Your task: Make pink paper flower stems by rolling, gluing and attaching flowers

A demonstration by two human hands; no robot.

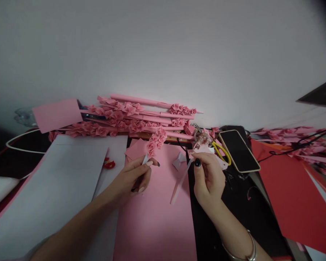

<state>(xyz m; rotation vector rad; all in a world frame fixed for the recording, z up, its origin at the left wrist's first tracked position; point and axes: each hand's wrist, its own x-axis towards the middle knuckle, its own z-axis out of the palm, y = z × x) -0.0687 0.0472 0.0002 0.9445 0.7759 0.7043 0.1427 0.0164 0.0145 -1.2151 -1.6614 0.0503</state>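
Note:
My left hand (pixel 134 177) pinches the lower end of a short stem covered in small pink paper roses (pixel 156 140), which rises up and to the right from my fingers. My right hand (pixel 208 175) is closed on a thin rolled pink paper stick (pixel 180 183) that slants down to the left over a pink paper sheet (pixel 152 217). Both hands hover just above the desk, a hand's width apart. A small folded pale paper piece (pixel 178 161) lies between them.
A pile of pink rose stems and rolled sticks (pixel 136 117) lies along the wall. Yellow-handled scissors (pixel 221 152) and a dark phone (pixel 239 150) sit right of my hands. Red sheets (pixel 290 195) lie far right, white sheets (pixel 57 181) left, a loose pink sheet (pixel 57 114) back left.

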